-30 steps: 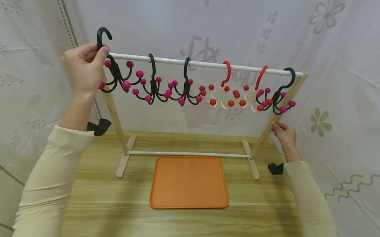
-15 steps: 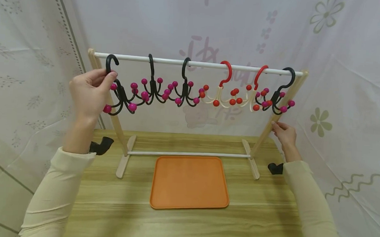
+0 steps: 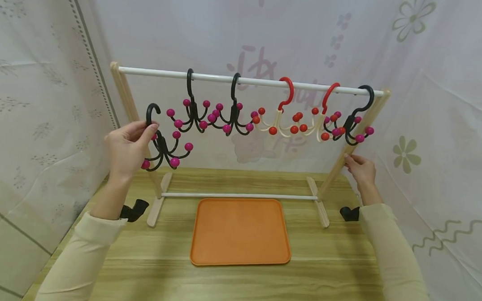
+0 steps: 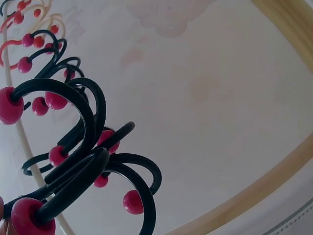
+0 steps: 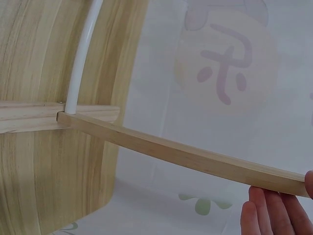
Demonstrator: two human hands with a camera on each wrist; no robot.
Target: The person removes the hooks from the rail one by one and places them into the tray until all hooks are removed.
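Observation:
My left hand (image 3: 128,148) pinches a black multi-arm hook hanger (image 3: 162,145) just below its hook, thumb in front. This hanger, tipped with magenta balls, is off the white top rod (image 3: 159,72) and held lower, at the rack's left. Its curved arms fill the near part of the left wrist view, where a magenta ball (image 4: 33,218) is close to the camera. Between thumb and fingers, my right hand (image 3: 360,170) grips the wooden right post (image 5: 186,159) partway up. Still on the rod are black hangers (image 3: 193,110) with magenta balls and two red-hooked, cream-armed hangers (image 3: 278,118) with red balls.
An orange tray (image 3: 241,233) lies on the wood-grain table (image 3: 259,288) in front of the rack. The rack's white lower bar (image 3: 239,195) runs between wooden feet (image 3: 155,209). A patterned pale curtain (image 3: 170,21) closes in the back and sides.
My left hand has lowered the black hanger from above the rod's left end, moving down and slightly right. Neighbouring hangers have swung a little. The right hand stays on the post.

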